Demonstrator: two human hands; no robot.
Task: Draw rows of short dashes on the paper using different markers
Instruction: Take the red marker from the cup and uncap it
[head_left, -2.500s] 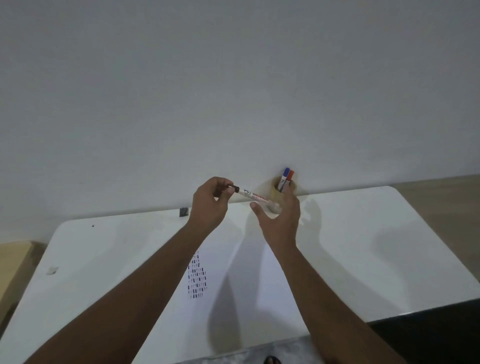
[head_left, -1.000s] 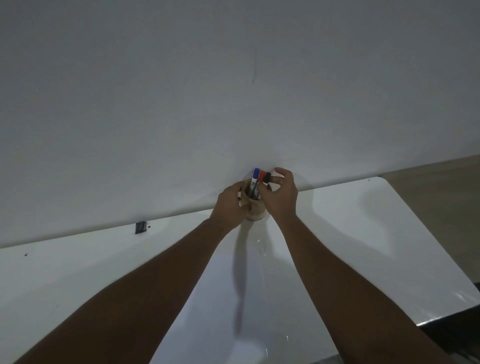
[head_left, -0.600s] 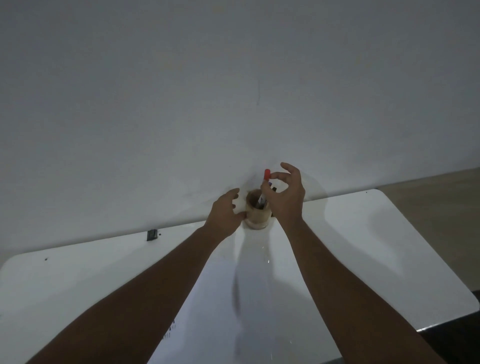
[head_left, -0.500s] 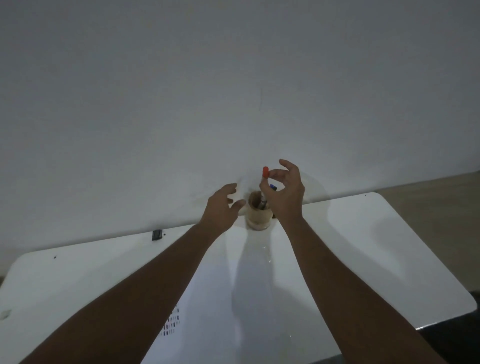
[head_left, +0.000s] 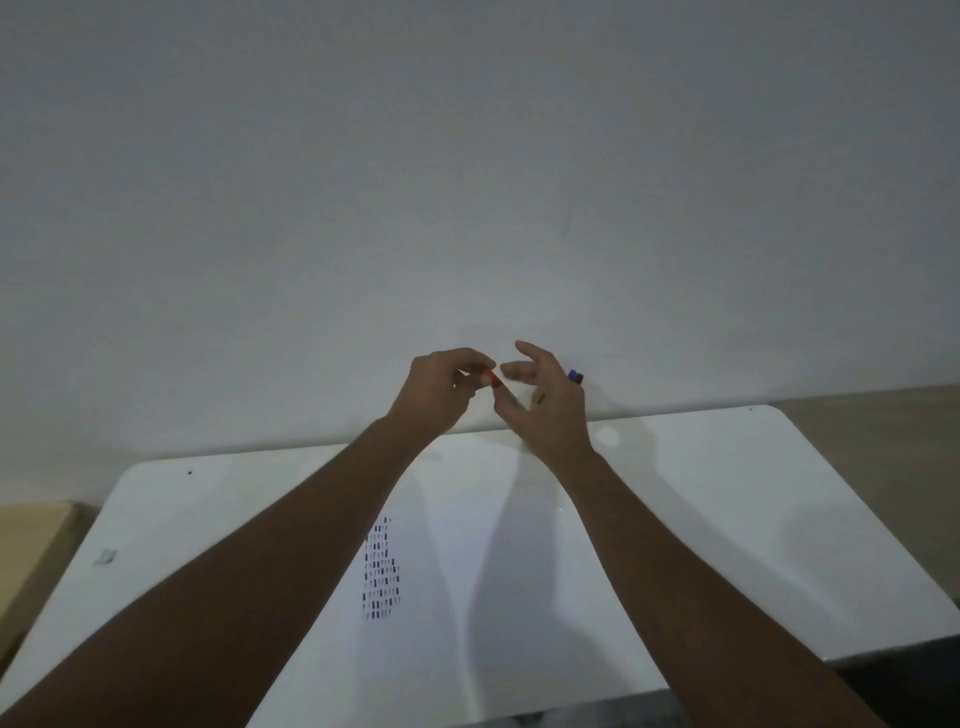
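Note:
A red-capped marker is held above the back of the table, between my two hands. My left hand pinches its red cap with thumb and fingertips. My right hand holds the marker's body low in the fingers, with the index and middle fingers stretched out. A blue marker's cap pokes up behind my right hand; the cup that holds it is almost wholly hidden. The white paper lies under my forearms and bears rows of short dark, blue and red dashes.
The white table stands against a plain grey wall. A small grey scrap lies near its left edge and a dark speck near the back left corner. Wooden flooring shows at the left and right.
My right hand drew the red marker out of the cup and brought it left. My left hand let go of the cup and closed on the red cap. The black marker went into the cup.

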